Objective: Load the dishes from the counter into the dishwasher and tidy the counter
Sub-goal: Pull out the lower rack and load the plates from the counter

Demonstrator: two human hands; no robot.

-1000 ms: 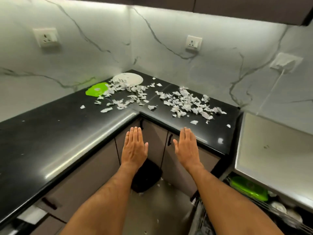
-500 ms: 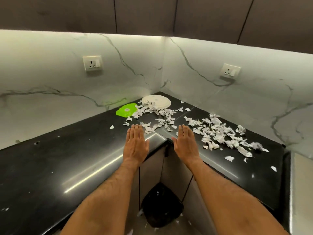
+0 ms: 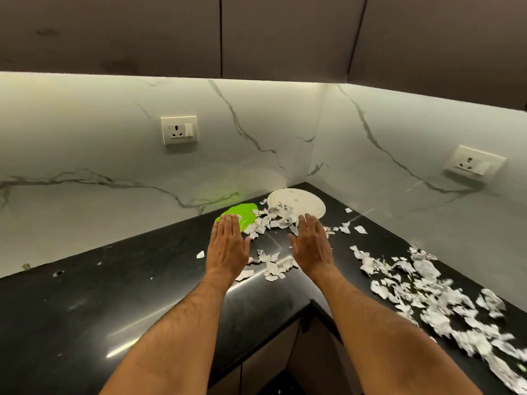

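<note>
Both flat, empty hands, left hand (image 3: 228, 246) and right hand (image 3: 311, 246), are now reaching farther forward over the counter (image 3: 85, 303), nearing the green plate (image 3: 242, 213) and white plate (image 3: 296, 205) at twelve o'clock, likely next for loading.

A black, glossy L-shaped surface (image 3: 85, 303) carries a white plate (image 3: 302, 202) in its far corner, a green plate (image 3: 242, 213) just beside it, and torn paper scraps (image 3: 422, 292) scattered around both and along the right side.

Backsplash (image 3: 114, 155): white marble with grey veins, meeting at a corner behind the worktop.
Left socket (image 3: 179, 130): white wall outlet with a switch, on the left wall.
Right socket (image 3: 474, 164): white outlet, on the right wall.
Upper cabinets (image 3: 256, 32): dark flat doors, lit strip beneath.
Lower cabinets (image 3: 271, 369): brown doors under the worktop corner.
</note>
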